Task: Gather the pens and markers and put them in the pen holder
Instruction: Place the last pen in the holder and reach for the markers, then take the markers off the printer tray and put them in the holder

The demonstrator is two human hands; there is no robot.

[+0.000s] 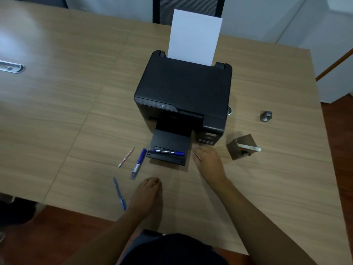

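Observation:
A blue marker (pixel 169 152) lies across the printer's black output tray (pixel 168 144). Left of the tray on the table lie a second blue marker (pixel 139 163), a thin pink pencil-like pen (pixel 126 157) and a blue pen (pixel 119 194). The brown square pen holder (pixel 241 146) stands to the right of the printer with a white marker (pixel 248 148) leaning out of it. My right hand (pixel 207 159) hovers just right of the tray, fingers loosely apart, holding nothing. My left hand (pixel 148 192) rests low on the table near the blue pen, fingers together, nothing in it.
A black printer (pixel 183 88) with an upright white sheet (pixel 194 35) fills the table's middle. A small grey metal cylinder (pixel 265 116) sits at the far right. A cable port (pixel 11 66) is set in the table at left. A chair back (pixel 188 8) stands behind.

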